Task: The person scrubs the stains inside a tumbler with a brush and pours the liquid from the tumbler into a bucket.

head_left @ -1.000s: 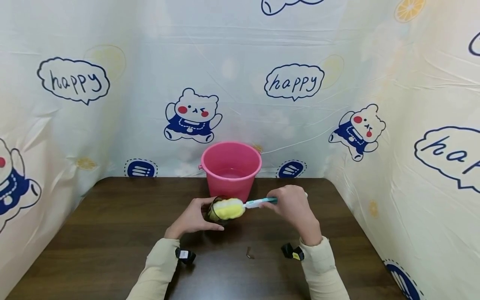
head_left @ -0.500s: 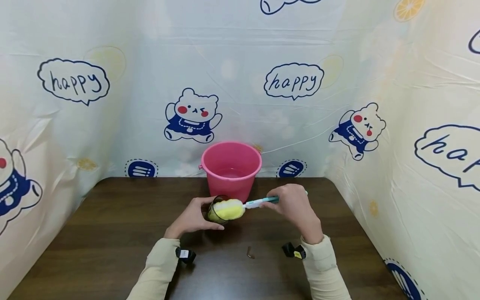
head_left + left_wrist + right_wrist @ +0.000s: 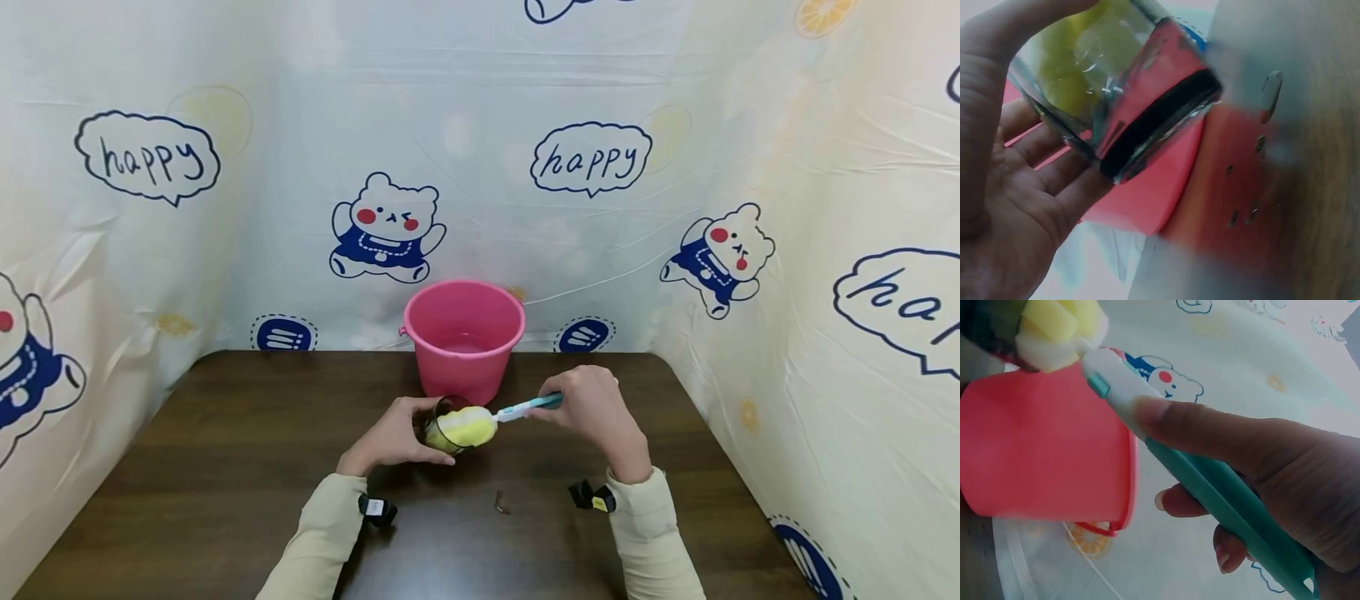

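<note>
My left hand (image 3: 397, 433) grips a dark transparent glass (image 3: 437, 427), tilted with its mouth toward the right, in front of the bucket. In the left wrist view the fingers and thumb wrap around the glass (image 3: 1166, 106), its thick base turned to the table. A yellow and white sponge brush (image 3: 468, 427) is partly inside the glass. The brush's white and teal handle (image 3: 517, 411) is held by my right hand (image 3: 596, 412). In the right wrist view the thumb presses along the handle (image 3: 1197, 481), with the fingers curled behind it.
A pink bucket (image 3: 463, 371) stands at the table's back, just behind the glass. A small brownish wet-looking mark (image 3: 501, 502) lies on the dark wooden table (image 3: 225, 467) between the forearms. Printed curtains (image 3: 480, 100) border the back and both sides.
Both hands, the glass and the brush have shifted slightly to the right in the head view. The sponge end points a little lower; both grips are kept.
</note>
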{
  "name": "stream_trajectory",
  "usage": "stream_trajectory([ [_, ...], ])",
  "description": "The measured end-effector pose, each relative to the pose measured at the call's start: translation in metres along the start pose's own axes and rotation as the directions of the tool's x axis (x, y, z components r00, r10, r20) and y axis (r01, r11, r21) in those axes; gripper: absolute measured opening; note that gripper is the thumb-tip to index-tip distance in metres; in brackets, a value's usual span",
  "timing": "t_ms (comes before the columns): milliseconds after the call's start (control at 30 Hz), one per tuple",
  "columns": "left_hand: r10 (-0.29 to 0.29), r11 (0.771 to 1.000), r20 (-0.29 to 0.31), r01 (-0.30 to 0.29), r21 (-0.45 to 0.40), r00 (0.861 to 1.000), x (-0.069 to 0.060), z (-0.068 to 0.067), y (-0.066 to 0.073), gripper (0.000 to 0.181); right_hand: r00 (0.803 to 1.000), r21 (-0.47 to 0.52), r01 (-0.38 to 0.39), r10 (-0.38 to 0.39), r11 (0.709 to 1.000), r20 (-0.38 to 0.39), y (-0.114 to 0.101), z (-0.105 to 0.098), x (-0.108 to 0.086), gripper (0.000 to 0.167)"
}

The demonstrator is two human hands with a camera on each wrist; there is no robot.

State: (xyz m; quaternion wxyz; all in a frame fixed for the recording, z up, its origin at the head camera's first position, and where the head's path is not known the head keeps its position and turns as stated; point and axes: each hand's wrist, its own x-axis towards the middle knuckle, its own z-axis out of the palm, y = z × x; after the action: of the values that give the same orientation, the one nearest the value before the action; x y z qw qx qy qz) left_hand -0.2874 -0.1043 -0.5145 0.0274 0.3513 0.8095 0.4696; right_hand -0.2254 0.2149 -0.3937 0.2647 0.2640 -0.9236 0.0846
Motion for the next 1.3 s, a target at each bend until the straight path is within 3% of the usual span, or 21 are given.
stream_trajectory([
  [100, -0.02, 1.0, 0.015, 0.019, 0.014, 1.0, 0.001, 0.0015, 0.0007, 0.078, 0.999, -0.011, 0.015, -0.015, 1.0, -0.043, -0.0005, -0.001, 0.0004, 0.03],
  [200, -0.035, 0.999, 0.002, 0.035, 0.015, 0.999, 0.001, 0.0019, 0.0022, 0.082, 0.998, -0.029, -0.028, 0.026, 0.999, -0.062, -0.0004, -0.0007, 0.0007, 0.03],
  [333, -0.029, 0.999, -0.002, 0.029, 0.033, 1.0, 0.0002, 0.0008, 0.0043, 0.085, 0.998, -0.056, -0.057, 0.057, 0.997, -0.014, -0.0012, -0.0016, -0.0002, 0.03],
  [433, -0.026, 0.999, 0.011, 0.026, 0.043, 1.0, -0.0008, -0.0008, 0.0053, 0.084, 0.999, -0.047, -0.03, 0.03, 0.998, 0.02, -0.0022, -0.0021, -0.0006, 0.03],
  [533, -0.038, 0.999, 0.018, 0.038, 0.039, 0.999, -0.0023, -0.0019, 0.0049, 0.083, 1.0, -0.026, -0.015, 0.016, 1.0, 0.015, -0.0025, -0.0003, -0.0004, 0.03],
  [700, -0.052, 0.998, -0.01, 0.053, 0.037, 0.999, -0.0024, -0.0023, 0.0039, 0.086, 0.996, -0.027, -0.079, 0.078, 0.996, -0.032, -0.0032, -0.0002, -0.0004, 0.028],
  [933, -0.019, 0.998, -0.002, 0.019, 0.055, 1.0, -0.0024, -0.0022, 0.0025, 0.093, 0.995, 0.006, -0.087, 0.086, 0.996, 0.048, -0.0027, 0.0007, -0.0014, 0.028],
  [1133, -0.02, 0.999, -0.034, 0.021, 0.036, 0.999, -0.0021, -0.0044, -0.0007, 0.087, 0.991, 0.006, -0.131, 0.131, 0.991, 0.007, -0.0043, 0.0055, 0.0015, 0.029],
  [1300, -0.018, 0.998, -0.043, 0.02, 0.06, 0.999, -0.0026, -0.0074, 0.001, 0.086, 0.989, -0.001, -0.128, 0.128, 0.992, 0.069, -0.0071, 0.0037, 0.0024, 0.028],
])
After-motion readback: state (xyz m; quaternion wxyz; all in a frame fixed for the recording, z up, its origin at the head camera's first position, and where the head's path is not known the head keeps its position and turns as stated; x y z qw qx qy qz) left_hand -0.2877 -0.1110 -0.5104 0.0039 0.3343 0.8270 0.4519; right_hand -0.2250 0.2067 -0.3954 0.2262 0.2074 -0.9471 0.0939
